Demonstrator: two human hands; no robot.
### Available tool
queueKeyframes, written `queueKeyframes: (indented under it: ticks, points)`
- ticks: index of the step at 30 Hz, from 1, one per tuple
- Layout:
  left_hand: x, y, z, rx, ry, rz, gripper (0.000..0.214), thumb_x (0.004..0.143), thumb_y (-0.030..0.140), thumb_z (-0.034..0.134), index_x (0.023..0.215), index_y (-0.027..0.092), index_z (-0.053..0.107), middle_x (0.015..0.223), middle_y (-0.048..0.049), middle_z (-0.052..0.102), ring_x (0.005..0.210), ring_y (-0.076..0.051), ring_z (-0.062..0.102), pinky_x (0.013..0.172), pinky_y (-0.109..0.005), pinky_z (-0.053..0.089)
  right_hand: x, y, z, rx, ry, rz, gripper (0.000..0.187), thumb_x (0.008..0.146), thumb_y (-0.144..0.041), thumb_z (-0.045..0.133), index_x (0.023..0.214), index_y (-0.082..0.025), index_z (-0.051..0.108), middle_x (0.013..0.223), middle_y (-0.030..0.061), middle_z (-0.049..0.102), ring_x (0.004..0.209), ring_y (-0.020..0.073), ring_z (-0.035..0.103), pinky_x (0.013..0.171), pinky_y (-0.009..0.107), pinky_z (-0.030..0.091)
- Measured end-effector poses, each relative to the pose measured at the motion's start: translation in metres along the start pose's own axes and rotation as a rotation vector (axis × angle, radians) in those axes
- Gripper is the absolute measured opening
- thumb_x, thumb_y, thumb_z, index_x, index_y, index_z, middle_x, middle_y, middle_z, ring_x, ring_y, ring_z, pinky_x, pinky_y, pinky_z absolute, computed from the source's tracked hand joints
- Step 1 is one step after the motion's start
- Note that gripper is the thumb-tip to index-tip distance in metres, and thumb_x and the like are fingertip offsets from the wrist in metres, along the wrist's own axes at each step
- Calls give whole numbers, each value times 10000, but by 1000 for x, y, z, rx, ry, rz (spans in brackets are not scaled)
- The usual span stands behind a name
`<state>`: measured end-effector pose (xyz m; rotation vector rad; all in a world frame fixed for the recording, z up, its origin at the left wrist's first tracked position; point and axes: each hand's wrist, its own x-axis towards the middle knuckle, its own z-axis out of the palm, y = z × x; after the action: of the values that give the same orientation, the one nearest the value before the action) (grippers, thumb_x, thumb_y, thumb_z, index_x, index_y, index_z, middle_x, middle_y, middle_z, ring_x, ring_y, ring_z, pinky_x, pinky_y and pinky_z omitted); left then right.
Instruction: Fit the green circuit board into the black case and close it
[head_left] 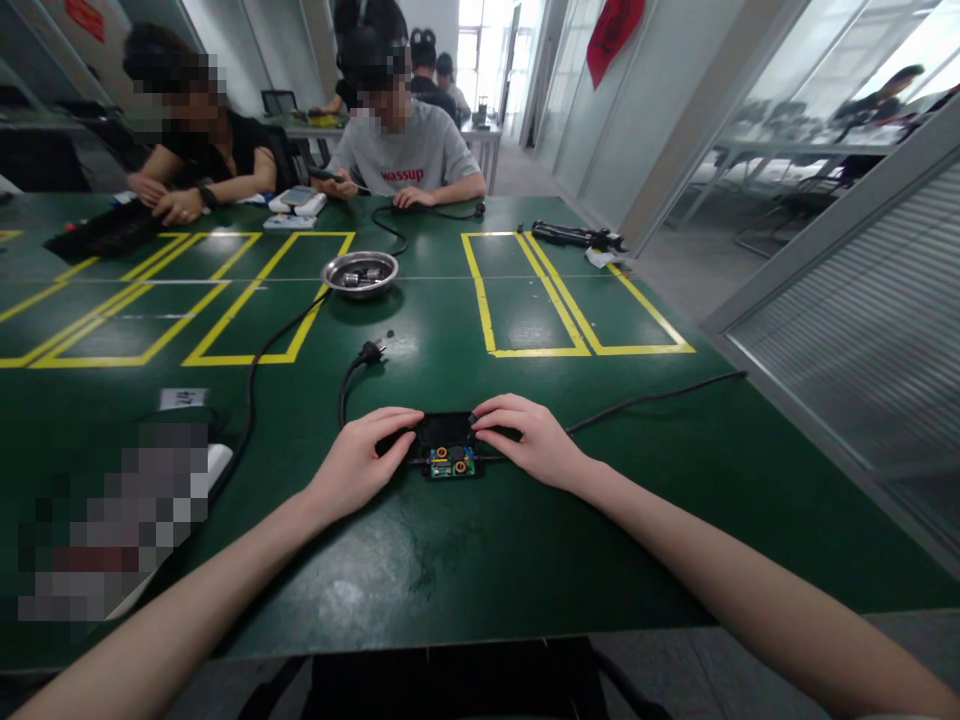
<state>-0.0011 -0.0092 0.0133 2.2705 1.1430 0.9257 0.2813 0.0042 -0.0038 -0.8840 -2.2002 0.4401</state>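
While hands (356,458) (531,440) hold casing (442,430), circuitry (452,463) shows; cables (660,403) trail.

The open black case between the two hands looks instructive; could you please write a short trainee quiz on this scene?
1. Which part shows inside the open black case?
2. True or false: the plug beyond the left hand is out of any socket.
3. What holds the metal parts? A) a cardboard box; B) a round metal bowl; C) a plastic bag.

Key: 1. A circuit board. 2. True. 3. B.
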Motion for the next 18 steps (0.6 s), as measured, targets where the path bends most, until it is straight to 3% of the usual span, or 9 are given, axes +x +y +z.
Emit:
queueKeyframes:
  ticks: [9,18]
  points:
    - [3,10,2,-280,27,-213,287,961,291,620,1162,160,777,1158,-102,796,925,-224,790,865,-377,667,2,-3,1,191,92,78,56,963,-200,697,964,-209,753,1022,81,757,957,217,736,877,381,632]
    - [4,11,-1,-316,37,-277,282,934,308,635,1104,152,796,1025,-100,817,890,-229,780,763,-330,653,0,-8,3,261,112,80,128,941,-150,679,1037,-212,738,1083,85,726,920,198,729,843,362,646]
